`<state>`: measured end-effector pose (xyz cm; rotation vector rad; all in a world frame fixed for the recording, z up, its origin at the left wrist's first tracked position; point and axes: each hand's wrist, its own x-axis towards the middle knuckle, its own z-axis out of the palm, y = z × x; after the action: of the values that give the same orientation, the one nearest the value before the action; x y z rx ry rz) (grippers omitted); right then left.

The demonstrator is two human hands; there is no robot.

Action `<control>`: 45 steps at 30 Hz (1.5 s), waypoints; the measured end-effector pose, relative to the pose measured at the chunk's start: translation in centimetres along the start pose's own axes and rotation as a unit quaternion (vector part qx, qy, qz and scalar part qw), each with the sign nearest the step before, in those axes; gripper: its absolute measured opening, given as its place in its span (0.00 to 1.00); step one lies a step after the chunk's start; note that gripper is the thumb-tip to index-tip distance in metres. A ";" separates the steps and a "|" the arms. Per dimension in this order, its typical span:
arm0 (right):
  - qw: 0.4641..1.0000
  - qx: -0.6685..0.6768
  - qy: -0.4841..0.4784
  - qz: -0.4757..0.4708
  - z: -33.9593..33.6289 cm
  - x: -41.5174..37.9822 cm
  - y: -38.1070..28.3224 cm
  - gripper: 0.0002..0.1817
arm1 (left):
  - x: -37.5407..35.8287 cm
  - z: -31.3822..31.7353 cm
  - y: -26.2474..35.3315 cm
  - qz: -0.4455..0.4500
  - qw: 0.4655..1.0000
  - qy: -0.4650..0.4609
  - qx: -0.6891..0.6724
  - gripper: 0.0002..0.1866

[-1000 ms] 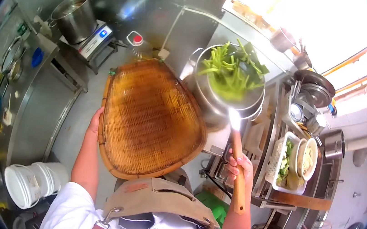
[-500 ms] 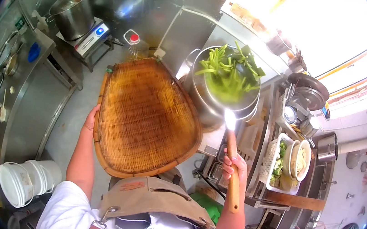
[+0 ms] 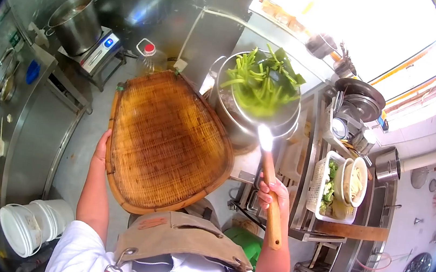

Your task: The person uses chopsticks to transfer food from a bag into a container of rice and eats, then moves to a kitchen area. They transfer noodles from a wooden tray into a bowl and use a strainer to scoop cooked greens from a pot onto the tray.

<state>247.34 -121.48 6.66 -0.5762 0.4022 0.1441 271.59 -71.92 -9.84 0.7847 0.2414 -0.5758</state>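
My left hand (image 3: 101, 149) grips the left edge of a brown woven bamboo tray (image 3: 168, 141), whose surface carries nothing. My right hand (image 3: 274, 194) is wrapped round the wooden handle of a strainer ladle (image 3: 274, 222). Green leafy vegetables with cut stems (image 3: 262, 84) lie heaped in the ladle's bowl, held over the mouth of a large steel pot (image 3: 233, 121). The tray's right side is next to that pot. Steam or glare blurs the lower part of the greens.
Another steel pot (image 3: 75, 23) stands on a stove at the back left. A red-capped bottle (image 3: 149, 54) is behind the tray. White buckets (image 3: 21, 229) stand at the lower left. On the right, a white basket (image 3: 317, 189) holds vegetables and bowls near stacked metal lids (image 3: 362, 102).
The view has shifted slightly, so the tray, pot and ladle appear a little further left. Both hands keep their holds, and the greens remain in the ladle over the pot.
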 end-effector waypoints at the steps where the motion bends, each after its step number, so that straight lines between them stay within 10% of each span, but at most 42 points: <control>1: 1.000 0.000 -0.001 0.001 0.0 0.0 -0.1 0.21 | -0.1 0.3 0.0 -0.004 1.000 0.009 -0.001 0.29; 45: 0.999 0.030 -0.019 0.009 0.6 0.2 -0.2 0.21 | 0.0 0.1 -0.2 -0.022 0.999 0.006 -0.039 0.28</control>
<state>247.74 -121.34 7.16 -0.5101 0.3730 0.1591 271.51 -72.13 -9.86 0.7097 0.2910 -0.6003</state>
